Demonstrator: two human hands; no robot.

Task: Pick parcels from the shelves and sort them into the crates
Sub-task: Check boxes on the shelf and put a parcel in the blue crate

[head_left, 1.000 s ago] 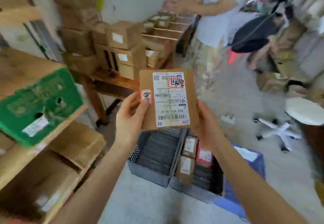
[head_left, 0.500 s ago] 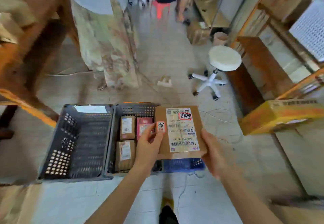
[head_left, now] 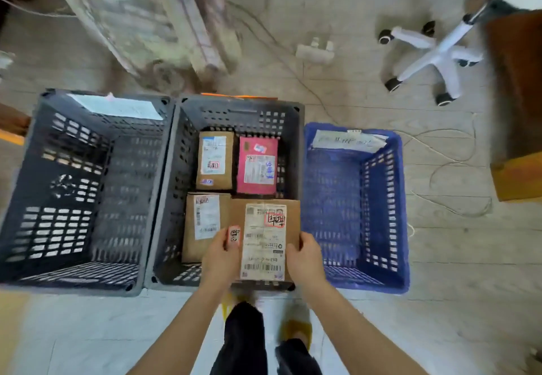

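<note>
1. The left grip (head_left: 221, 257) and the right grip (head_left: 305, 257) hold a brown parcel (head_left: 265, 237) by its two side edges, with the thumbs on top.
2. The parcel is over the near right corner of the middle black crate (head_left: 234, 108).
3. A pink parcel (head_left: 257, 165) lies inside this crate.
4. A blue crate (head_left: 378, 198) stands just to its right.

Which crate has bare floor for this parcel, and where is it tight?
The left black crate and the blue crate have bare floors. The middle black crate is crowded: two brown parcels and a pink parcel fill three corners; its front-right corner lies hidden under the held parcel.
</note>
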